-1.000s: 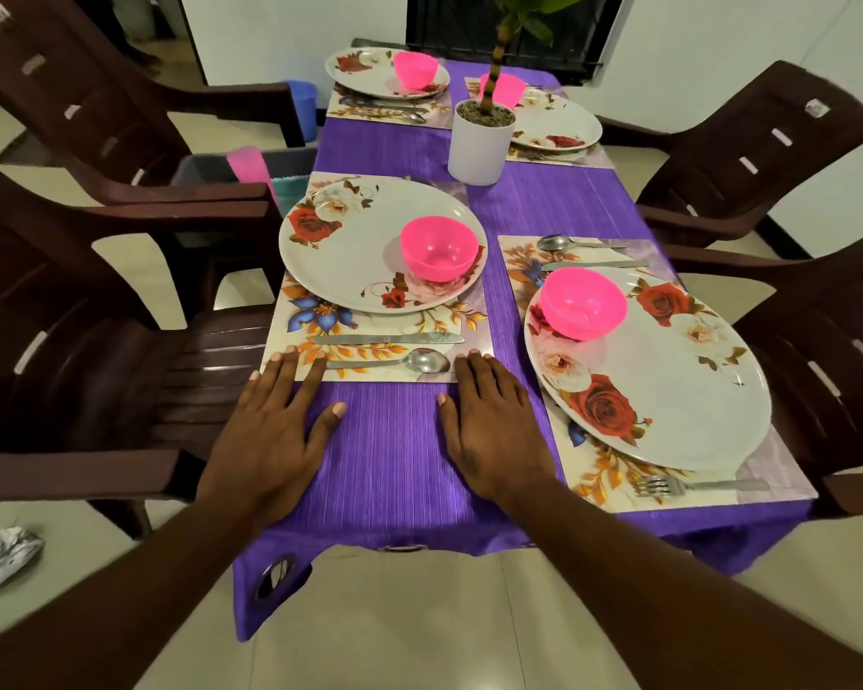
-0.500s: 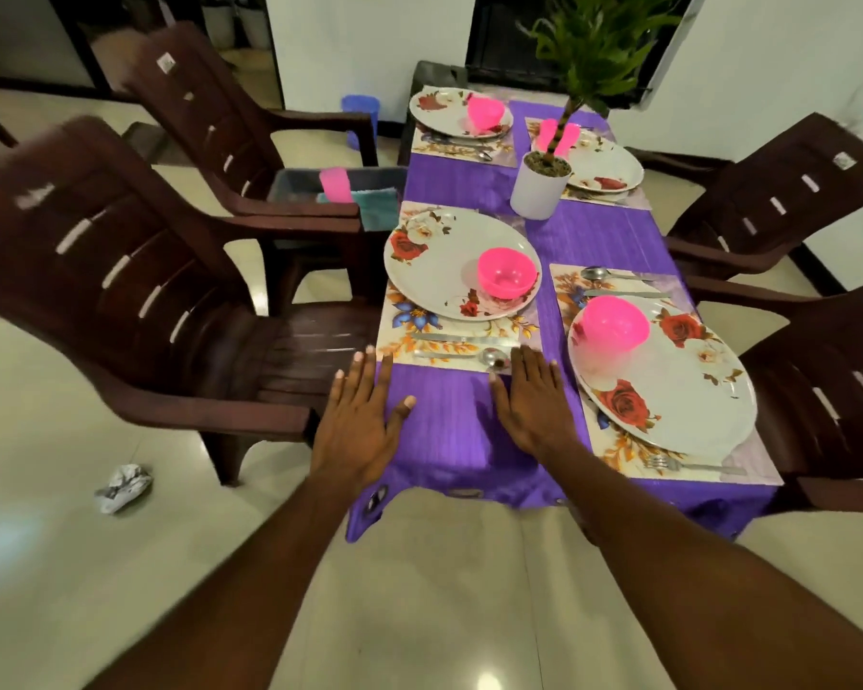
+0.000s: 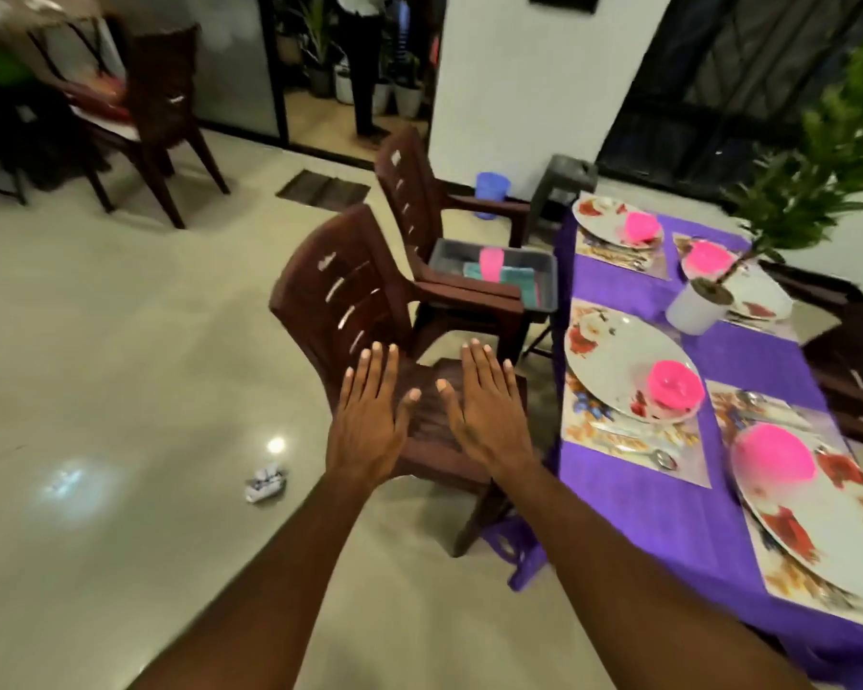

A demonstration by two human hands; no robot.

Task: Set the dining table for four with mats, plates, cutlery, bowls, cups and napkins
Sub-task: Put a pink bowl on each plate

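Observation:
The purple-clothed table (image 3: 633, 495) fills the right side, laid with floral mats, floral plates (image 3: 614, 361) and pink bowls (image 3: 676, 385); cutlery lies on the nearest left mat (image 3: 619, 440). My left hand (image 3: 369, 420) and my right hand (image 3: 484, 405) hover flat with straight fingers, holding nothing, over the seat of the near brown chair (image 3: 350, 301), left of the table. On the second chair rests a grey tray (image 3: 494, 276) with a pink cup (image 3: 492, 263) and teal cloths (image 3: 511, 281).
A potted plant in a white pot (image 3: 696, 306) stands mid-table. More brown chairs are at the right edge and far left. A crumpled wrapper (image 3: 265, 485) lies on the glossy floor. A blue bin (image 3: 492, 194) and grey stool (image 3: 564, 184) stand by the wall. A person stands in the doorway.
The view has swung left, away from the table. Both hands have lifted off the purple cloth and now hover over the near chair's seat.

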